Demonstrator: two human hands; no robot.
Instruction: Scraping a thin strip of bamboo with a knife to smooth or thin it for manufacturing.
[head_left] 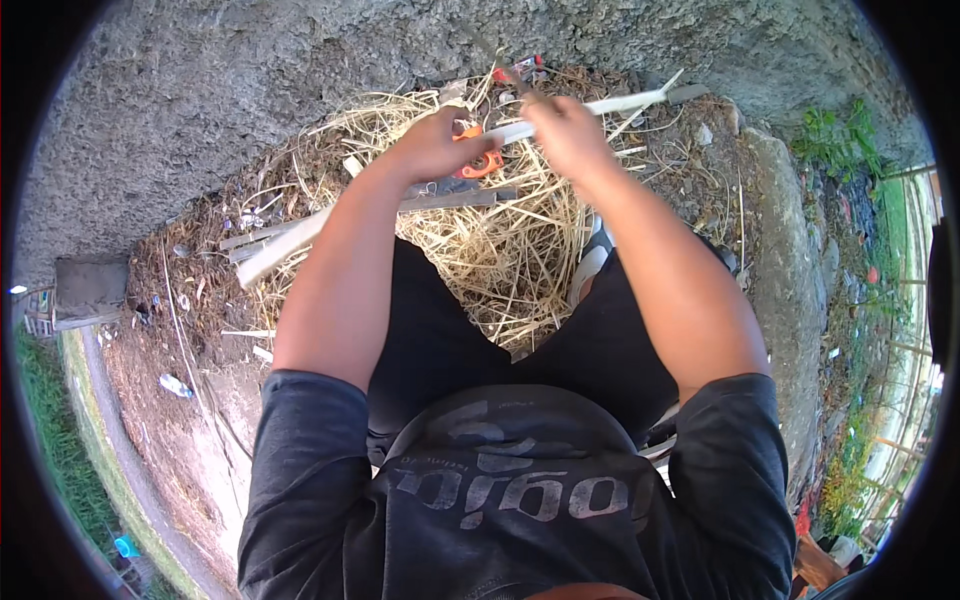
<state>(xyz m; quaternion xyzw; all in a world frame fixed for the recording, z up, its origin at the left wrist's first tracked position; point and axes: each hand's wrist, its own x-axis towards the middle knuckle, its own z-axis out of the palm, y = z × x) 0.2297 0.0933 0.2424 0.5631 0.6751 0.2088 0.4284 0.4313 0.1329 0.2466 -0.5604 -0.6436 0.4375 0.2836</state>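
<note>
The left hand (432, 148) pinches a pale strip (622, 103) above straw-like shavings (500, 255), apparently steadying it; the right hand (570, 140) grasps a blurred, knife-like tool (514, 76), likely for control.

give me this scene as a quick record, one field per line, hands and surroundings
left hand: at the pale strip, exact grip unclear
right hand: closed around a long tool, its far end blurred
near left hand: orange object
ground: heap of straw-coloured slivers
far side: rough grey wall
person's left: clear bottle on the ground
</note>
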